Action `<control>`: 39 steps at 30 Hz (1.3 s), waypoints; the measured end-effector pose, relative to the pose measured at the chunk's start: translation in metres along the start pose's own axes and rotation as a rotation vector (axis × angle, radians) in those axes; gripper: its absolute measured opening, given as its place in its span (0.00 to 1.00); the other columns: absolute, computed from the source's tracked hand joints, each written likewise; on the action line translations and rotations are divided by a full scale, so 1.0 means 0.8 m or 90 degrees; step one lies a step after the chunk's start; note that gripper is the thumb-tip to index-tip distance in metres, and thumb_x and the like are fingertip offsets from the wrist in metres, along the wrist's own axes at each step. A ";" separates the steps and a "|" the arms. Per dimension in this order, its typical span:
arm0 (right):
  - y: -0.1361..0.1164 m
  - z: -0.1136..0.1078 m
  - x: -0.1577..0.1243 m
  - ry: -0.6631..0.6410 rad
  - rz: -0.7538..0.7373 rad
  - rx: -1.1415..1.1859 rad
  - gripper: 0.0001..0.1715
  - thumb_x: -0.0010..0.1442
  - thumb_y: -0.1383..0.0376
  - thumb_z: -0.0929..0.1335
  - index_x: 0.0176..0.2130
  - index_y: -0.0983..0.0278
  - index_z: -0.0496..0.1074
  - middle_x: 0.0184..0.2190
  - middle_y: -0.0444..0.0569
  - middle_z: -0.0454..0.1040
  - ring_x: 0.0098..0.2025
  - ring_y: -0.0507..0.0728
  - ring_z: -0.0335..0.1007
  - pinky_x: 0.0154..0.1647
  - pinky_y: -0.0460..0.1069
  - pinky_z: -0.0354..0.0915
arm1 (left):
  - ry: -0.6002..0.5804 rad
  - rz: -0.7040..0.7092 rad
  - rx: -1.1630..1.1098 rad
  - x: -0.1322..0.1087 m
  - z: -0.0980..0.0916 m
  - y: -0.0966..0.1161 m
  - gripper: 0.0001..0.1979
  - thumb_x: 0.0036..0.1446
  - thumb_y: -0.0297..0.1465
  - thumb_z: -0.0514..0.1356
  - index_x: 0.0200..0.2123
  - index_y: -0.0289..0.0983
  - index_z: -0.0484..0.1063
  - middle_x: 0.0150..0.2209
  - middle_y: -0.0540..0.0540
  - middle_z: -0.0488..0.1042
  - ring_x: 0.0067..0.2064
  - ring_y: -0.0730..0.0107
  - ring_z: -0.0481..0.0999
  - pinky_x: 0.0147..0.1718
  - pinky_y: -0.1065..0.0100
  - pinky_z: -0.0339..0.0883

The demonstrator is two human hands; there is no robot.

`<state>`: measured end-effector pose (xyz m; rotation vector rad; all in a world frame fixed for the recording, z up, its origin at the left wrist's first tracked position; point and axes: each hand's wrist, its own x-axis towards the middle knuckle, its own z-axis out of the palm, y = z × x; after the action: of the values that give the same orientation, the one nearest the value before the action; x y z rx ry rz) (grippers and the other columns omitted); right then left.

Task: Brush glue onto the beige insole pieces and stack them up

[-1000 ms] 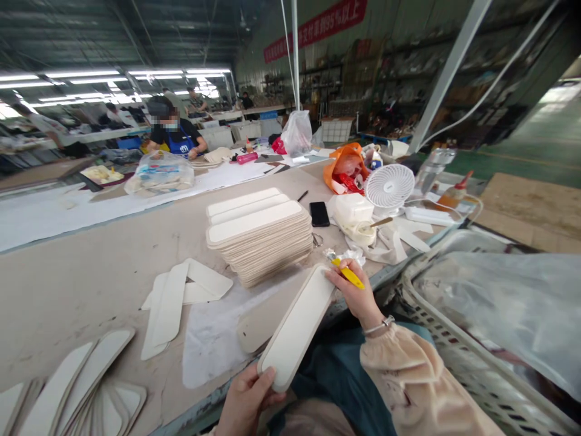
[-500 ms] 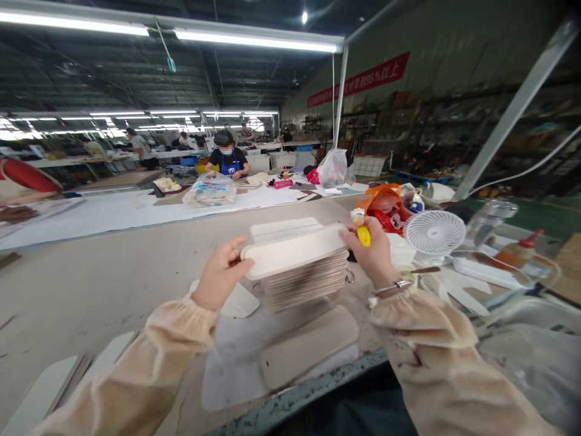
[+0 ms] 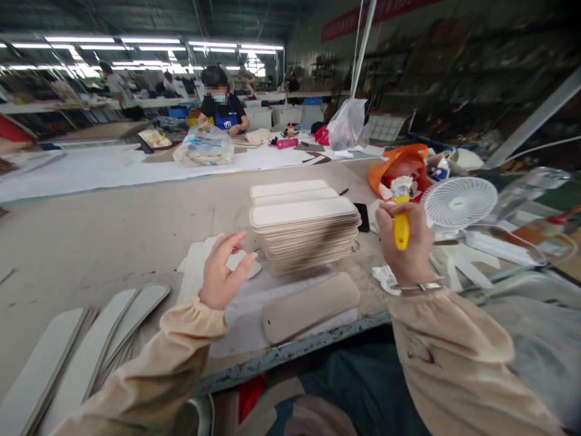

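Over workshop table (image 3: 158, 212), gripping yellow-handled tool (image 3: 401, 233) in right hand (image 3: 417, 245), holding nothing in spread left hand (image 3: 222, 272), could topple uneven stack (image 3: 306, 233) by bumping its edge.

Yellow tool (image 3: 401, 231) held upright, pale panels (image 3: 305, 233) stacked

A panel stack (image 3: 308, 233) blocks the middle; bare desk (image 3: 172, 209) leaves passage to its left; a fan (image 3: 463, 203) crowds the right.
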<state>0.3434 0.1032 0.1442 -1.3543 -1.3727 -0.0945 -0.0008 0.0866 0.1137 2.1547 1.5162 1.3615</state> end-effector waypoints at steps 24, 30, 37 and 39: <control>-0.062 0.059 -0.213 -0.511 0.413 0.334 0.18 0.61 0.52 0.65 0.31 0.63 0.68 0.16 0.39 0.64 0.21 0.51 0.62 0.28 0.46 0.60 | -0.262 -0.016 -0.015 -0.174 0.059 -0.015 0.48 0.48 0.38 0.66 0.67 0.36 0.42 0.53 0.36 0.68 0.54 0.51 0.68 0.53 0.50 0.64; -0.014 0.026 -0.173 -0.459 0.379 0.165 0.19 0.60 0.52 0.65 0.26 0.63 0.68 0.17 0.41 0.67 0.22 0.52 0.65 0.30 0.47 0.61 | -0.269 0.013 -0.005 -0.172 0.060 -0.016 0.47 0.50 0.36 0.65 0.66 0.36 0.42 0.52 0.36 0.68 0.54 0.50 0.67 0.53 0.49 0.62; 0.040 -0.020 -0.132 -0.399 0.300 -0.034 0.22 0.61 0.53 0.63 0.24 0.63 0.70 0.20 0.45 0.72 0.27 0.54 0.70 0.33 0.47 0.63 | -0.269 0.032 0.002 -0.174 0.063 -0.022 0.45 0.51 0.36 0.64 0.66 0.37 0.43 0.53 0.36 0.67 0.54 0.49 0.66 0.53 0.49 0.62; 0.046 -0.031 -0.126 -0.376 0.235 -0.108 0.19 0.62 0.53 0.62 0.30 0.64 0.72 0.19 0.44 0.72 0.25 0.55 0.70 0.31 0.48 0.62 | -0.267 0.038 0.004 -0.174 0.062 -0.022 0.44 0.52 0.36 0.64 0.66 0.37 0.43 0.52 0.36 0.67 0.54 0.49 0.66 0.53 0.49 0.63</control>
<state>0.3540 0.0345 0.0589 -1.8481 -1.5869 0.4813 0.0163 -0.0021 -0.0046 2.3159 1.3013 0.8417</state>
